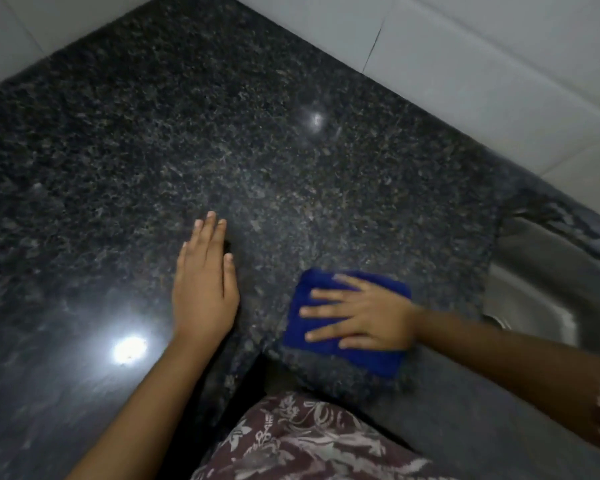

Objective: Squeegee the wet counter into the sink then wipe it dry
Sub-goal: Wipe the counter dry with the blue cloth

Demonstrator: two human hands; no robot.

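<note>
A dark speckled granite counter (222,133) fills the head view, meeting pale wall tiles (465,64) at the back, and the steel sink (534,299) at the right edge is cut off by the frame and partly hidden behind the right forearm. The left hand (205,289) lies flat on the stone with fingers together, holding nothing. The right hand (364,317), blurred, presses with spread fingers on a folded blue cloth (326,344) near the counter's front edge, beside the sink.

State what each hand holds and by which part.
Nothing is gripped. The right hand presses flat, fingers spread, on top of the blue cloth; the left hand lies flat on the counter.
</note>
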